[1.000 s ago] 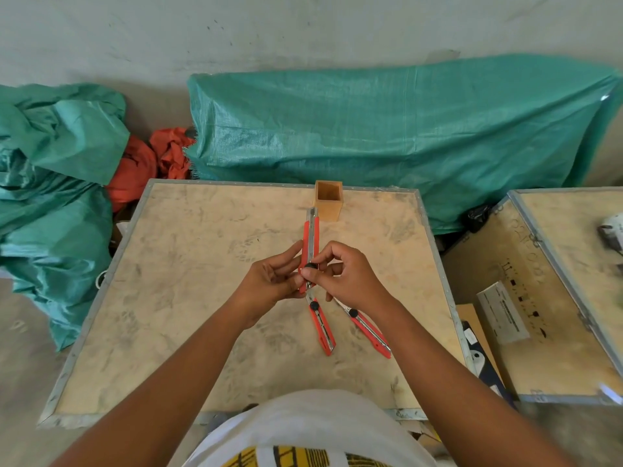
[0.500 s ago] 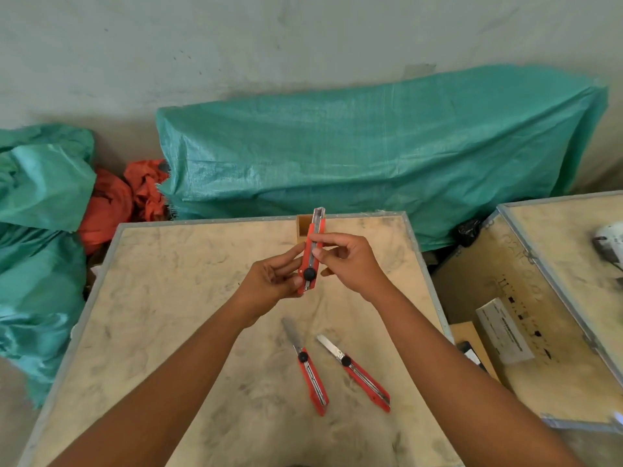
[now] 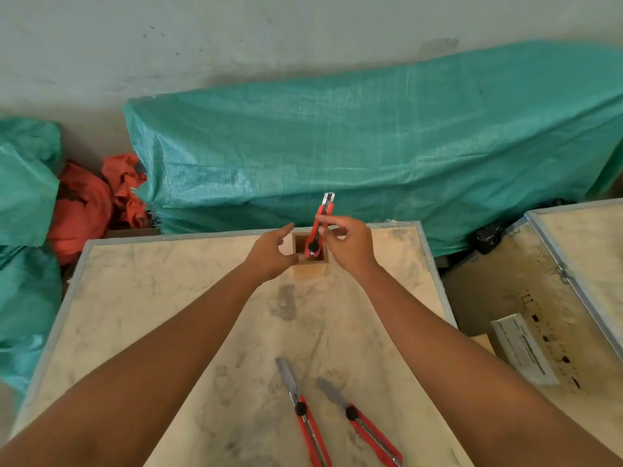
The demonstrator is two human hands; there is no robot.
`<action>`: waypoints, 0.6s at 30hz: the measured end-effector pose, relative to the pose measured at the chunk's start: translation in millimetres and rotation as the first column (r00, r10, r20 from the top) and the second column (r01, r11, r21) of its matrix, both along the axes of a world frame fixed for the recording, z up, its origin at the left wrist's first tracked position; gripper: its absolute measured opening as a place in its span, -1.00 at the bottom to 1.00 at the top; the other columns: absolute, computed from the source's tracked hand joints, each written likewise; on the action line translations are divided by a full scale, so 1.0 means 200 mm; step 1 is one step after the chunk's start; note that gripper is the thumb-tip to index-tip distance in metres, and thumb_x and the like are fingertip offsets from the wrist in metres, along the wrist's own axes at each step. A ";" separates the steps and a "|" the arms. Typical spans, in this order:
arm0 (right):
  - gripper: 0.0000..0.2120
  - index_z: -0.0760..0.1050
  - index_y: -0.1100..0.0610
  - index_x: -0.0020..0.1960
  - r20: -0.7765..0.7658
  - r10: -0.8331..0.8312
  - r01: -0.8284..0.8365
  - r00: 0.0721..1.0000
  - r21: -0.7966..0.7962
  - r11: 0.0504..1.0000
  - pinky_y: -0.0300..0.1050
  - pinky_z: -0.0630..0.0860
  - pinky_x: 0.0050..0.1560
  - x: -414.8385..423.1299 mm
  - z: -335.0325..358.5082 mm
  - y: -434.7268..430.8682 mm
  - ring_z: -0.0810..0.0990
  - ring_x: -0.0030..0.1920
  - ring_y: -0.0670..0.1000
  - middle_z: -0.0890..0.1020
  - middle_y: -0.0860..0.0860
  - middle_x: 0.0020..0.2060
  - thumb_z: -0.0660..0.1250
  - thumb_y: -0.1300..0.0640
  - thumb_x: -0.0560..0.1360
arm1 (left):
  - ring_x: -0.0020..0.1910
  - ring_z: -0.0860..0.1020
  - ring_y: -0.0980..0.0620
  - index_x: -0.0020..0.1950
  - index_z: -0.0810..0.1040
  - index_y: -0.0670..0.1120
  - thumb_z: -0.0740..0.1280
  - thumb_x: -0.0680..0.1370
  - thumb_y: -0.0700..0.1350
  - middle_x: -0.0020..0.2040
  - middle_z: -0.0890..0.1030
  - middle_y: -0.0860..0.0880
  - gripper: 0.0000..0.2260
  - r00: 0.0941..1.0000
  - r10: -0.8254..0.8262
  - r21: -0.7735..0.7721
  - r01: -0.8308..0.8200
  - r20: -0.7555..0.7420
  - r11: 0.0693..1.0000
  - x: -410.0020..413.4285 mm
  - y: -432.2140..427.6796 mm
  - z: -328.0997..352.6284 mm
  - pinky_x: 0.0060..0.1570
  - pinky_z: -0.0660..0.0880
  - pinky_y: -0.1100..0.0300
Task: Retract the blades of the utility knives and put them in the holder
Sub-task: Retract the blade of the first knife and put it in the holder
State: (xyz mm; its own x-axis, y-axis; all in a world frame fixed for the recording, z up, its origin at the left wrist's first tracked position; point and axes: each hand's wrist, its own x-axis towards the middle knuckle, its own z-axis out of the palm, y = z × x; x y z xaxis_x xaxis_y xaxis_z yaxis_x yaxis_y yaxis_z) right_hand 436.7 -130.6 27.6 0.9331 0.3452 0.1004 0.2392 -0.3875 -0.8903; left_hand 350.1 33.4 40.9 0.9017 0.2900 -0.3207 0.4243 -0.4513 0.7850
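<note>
My right hand (image 3: pixel 350 244) pinches a red utility knife (image 3: pixel 320 224), blade retracted, held nearly upright with its lower end inside the mouth of the square wooden holder (image 3: pixel 310 264) at the table's far edge. My left hand (image 3: pixel 273 254) hovers just left of the holder, fingers apart and holding nothing. Two more red utility knives lie near the front of the table with their blades extended: one on the left (image 3: pixel 303 412), one on the right (image 3: pixel 360 423).
The work table (image 3: pixel 151 315) is a pale board with a metal rim. A second boarded crate (image 3: pixel 556 298) with a white box (image 3: pixel 521 348) stands to the right. Green tarpaulin (image 3: pixel 371 146) and an orange cloth (image 3: pixel 84 203) lie behind.
My right hand carried the knife forward from mid-table to the holder and lowered its end in. My left hand let go of the knife and opened.
</note>
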 end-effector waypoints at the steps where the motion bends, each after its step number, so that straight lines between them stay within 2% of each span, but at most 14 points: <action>1: -0.73 0.71 -0.05 0.13 0.036 0.004 -0.003 0.999 -0.027 1.000 -0.13 0.63 -0.01 0.02 -0.04 0.01 0.69 -0.08 -0.05 0.74 -0.06 0.02 0.44 0.22 0.51 | 0.47 0.34 -0.08 0.55 0.21 -0.01 0.55 0.39 -0.04 0.55 0.29 -0.03 -0.18 0.999 -0.033 0.052 0.035 -0.031 0.998 0.03 0.02 -0.04 0.38 0.35 0.00; 4: -0.74 0.71 -0.07 0.11 0.109 0.029 -0.019 0.994 -0.092 0.996 -0.09 0.63 -0.01 0.06 -0.14 0.05 0.68 -0.10 -0.07 0.73 -0.06 -0.01 0.43 0.23 0.51 | 0.53 0.23 -0.09 0.58 0.10 -0.02 0.54 0.41 -0.09 0.59 0.18 -0.05 -0.13 0.988 -0.123 0.107 0.133 -0.096 0.985 0.09 0.03 -0.14 0.43 0.23 0.07; 9: -0.73 0.72 -0.01 0.11 0.136 0.084 -0.054 0.987 -0.212 0.976 -0.11 0.60 0.01 0.09 -0.25 0.06 0.67 0.00 -0.01 0.72 -0.02 0.01 0.43 0.26 0.51 | 0.43 0.39 -0.15 0.56 0.14 -0.09 0.51 0.43 -0.22 0.54 0.28 -0.12 -0.19 0.991 -0.111 0.023 0.113 -0.071 0.993 0.13 0.02 -0.25 0.33 0.35 0.13; 15: -0.73 0.72 0.09 0.13 0.109 0.069 -0.048 0.992 -0.186 0.981 -0.18 0.53 0.21 0.10 -0.29 0.07 0.65 0.11 0.03 0.71 0.07 0.08 0.41 0.34 0.51 | 0.41 0.41 -0.12 0.56 0.17 -0.09 0.51 0.43 -0.25 0.55 0.26 -0.08 -0.20 0.995 -0.093 0.013 0.093 -0.025 0.996 0.13 0.03 -0.29 0.26 0.34 0.25; 18: -0.74 0.72 0.11 0.12 0.065 0.048 -0.037 0.997 -0.163 0.986 -0.19 0.50 0.28 0.09 -0.30 0.05 0.64 0.15 0.04 0.71 0.09 0.11 0.41 0.35 0.51 | 0.40 0.43 -0.12 0.56 0.18 -0.08 0.52 0.42 -0.25 0.56 0.26 -0.08 -0.20 0.997 -0.069 0.010 0.070 -0.017 0.998 0.12 0.02 -0.30 0.29 0.36 0.21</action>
State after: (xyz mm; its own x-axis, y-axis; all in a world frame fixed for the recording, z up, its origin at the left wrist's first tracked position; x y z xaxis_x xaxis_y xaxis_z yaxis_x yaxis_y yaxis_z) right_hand 454.3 -120.7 -32.0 0.9101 0.4012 0.1037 0.3170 -0.5128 -0.7978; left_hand 374.0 37.3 -18.3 0.9144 0.2302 -0.3330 0.4045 -0.4884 0.7732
